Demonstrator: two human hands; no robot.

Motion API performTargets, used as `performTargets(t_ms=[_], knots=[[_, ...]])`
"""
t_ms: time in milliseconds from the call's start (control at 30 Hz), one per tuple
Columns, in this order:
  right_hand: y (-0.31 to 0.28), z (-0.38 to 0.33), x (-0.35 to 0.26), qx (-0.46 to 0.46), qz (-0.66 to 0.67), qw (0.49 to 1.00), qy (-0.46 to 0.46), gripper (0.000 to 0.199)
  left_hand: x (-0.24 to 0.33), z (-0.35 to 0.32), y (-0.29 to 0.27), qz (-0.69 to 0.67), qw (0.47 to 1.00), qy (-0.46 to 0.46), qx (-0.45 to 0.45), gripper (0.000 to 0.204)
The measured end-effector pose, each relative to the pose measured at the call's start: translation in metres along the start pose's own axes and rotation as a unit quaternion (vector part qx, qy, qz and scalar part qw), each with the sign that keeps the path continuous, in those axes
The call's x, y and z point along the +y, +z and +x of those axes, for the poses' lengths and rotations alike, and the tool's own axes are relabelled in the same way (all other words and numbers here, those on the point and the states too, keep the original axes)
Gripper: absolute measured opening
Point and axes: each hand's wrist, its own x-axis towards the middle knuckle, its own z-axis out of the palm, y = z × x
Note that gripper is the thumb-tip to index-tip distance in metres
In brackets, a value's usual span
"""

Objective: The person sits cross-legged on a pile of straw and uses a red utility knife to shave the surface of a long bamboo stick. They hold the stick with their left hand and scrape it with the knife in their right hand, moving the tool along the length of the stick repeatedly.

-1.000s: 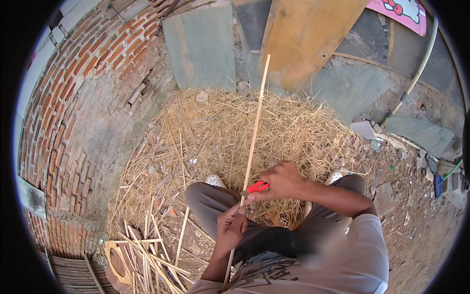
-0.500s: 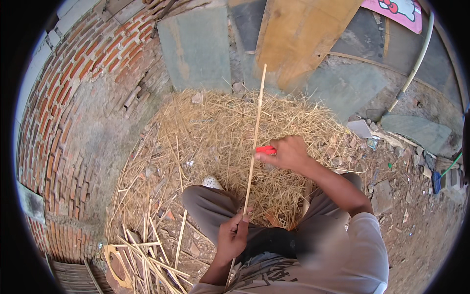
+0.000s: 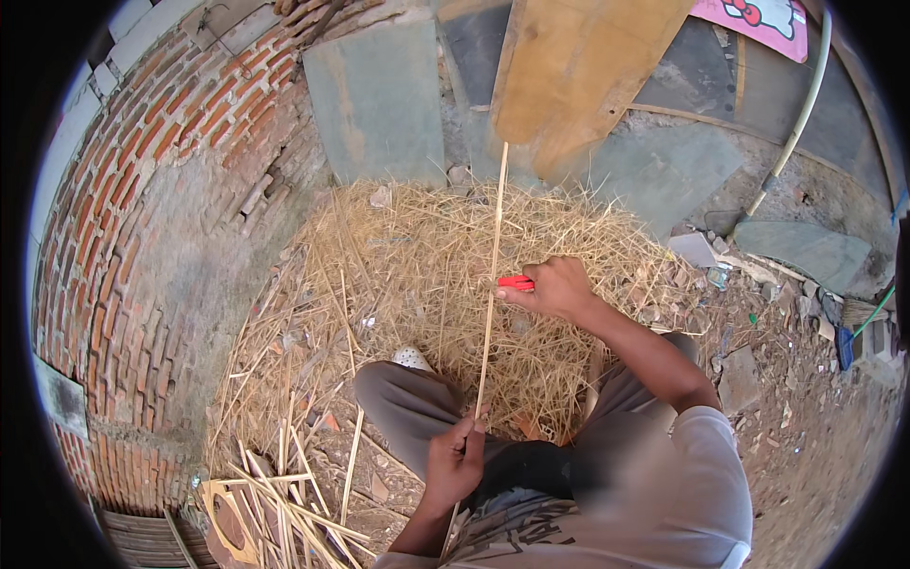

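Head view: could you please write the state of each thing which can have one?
Pale strip: uncut ends unclear, held lengthwise, pointing away from the body
Left hand: closed around the strip's lower part
Right hand: closed on the red tool
Red tool: held crosswise at the strip
Straw-like shavings: loose, heaped
Spare strips: piled, crossing

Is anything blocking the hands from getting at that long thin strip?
Nothing visible. The left hand already grips the strip, and the right hand holds a red tool at it. Between them the strip is bare; the straw lies beyond it.
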Motion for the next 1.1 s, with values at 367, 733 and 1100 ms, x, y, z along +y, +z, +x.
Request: performTargets(t_ms=[367,733,1100], knots=[[0.002,0.014,0.038,0.009,0.003,0.998,0.063,0.074,0.007,-0.014,-0.002,0.057,0.998,0.013,-0.028,0.027],[-0.003,0.029,0.086,0.045,-0.085,0.993,0.066,0.074,0.007,-0.023,-0.005,0.068,0.995,0.01,-0.066,0.027],[-0.012,0.014,0.047,0.052,-0.03,0.997,0.048,0.068,0.01,-0.022,-0.007,0.056,0.998,0.0,-0.039,0.028]])
